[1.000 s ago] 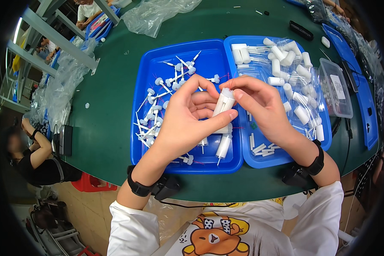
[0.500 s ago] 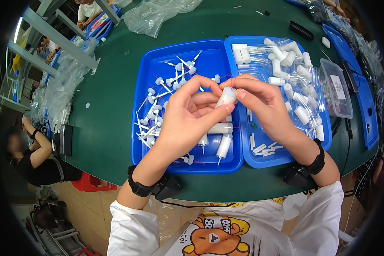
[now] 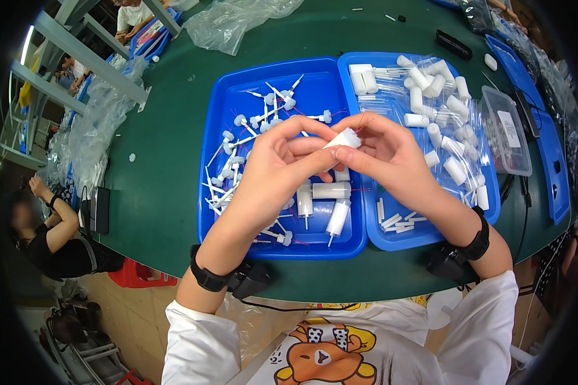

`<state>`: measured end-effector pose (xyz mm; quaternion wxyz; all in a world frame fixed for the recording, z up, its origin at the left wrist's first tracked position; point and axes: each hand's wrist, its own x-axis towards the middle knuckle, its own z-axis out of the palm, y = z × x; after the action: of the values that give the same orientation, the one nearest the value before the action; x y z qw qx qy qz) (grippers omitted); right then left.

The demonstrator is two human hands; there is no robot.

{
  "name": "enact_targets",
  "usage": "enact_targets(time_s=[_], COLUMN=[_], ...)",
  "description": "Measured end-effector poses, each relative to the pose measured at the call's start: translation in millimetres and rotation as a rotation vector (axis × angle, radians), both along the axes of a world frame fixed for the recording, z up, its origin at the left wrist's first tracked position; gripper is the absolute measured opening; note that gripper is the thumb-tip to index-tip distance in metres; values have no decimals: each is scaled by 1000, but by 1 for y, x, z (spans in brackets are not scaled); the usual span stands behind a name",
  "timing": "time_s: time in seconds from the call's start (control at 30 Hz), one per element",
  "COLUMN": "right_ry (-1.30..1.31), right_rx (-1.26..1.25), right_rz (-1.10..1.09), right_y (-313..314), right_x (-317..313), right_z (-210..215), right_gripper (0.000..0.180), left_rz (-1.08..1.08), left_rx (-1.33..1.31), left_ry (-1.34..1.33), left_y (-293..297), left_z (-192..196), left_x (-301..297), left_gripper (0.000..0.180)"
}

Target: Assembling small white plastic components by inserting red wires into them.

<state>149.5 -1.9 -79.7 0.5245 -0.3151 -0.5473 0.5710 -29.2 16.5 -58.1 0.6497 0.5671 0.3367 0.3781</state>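
Note:
Above the left blue tray, both my hands are closed on a white cylinder with thin red wires at its far end. My left hand grips its left side, and my right hand has thumb and fingers on its right side. Beneath them in the tray lie similar white cylinders, some with a thin shaft sticking out of one end. Several white rods with pale grey-blue round pieces and red wires lie scattered on the tray's left side.
The right blue tray holds loose white cylinders, clear plastic and short white tubes. A clear lidded box stands to its right, and a plastic bag lies at the back. Other people sit at the far left.
The held cylinder has tilted over to the right. My right hand has turned inward, its thumb now against the near side of the cylinder beside my left thumb.

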Motion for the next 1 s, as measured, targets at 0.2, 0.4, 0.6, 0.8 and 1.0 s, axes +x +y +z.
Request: enact_targets(time_s=[0.2,0.4,0.6,0.8,1.0], right_ry=[-42,-76,114,-19,-55], right_rx=[-25,-109,-195,-190,-196], right_rz=[-16,-276,-232,-203,-162], right_y=[4,6,6,5,5], right_x=[4,7,5,4,6], right_z=[-5,2,0,1,0], right_gripper=[24,21,23,24,22], left_rz=[-52,287,428,373,320], left_rx=[-69,142,269,276,255], left_ry=[50,278,439,507,572], left_y=[-1,10,16,18,17], left_z=[6,8,3,2,3], left_x=[-1,-16,-22,-24,-25], left_gripper=[19,21,19,18,15])
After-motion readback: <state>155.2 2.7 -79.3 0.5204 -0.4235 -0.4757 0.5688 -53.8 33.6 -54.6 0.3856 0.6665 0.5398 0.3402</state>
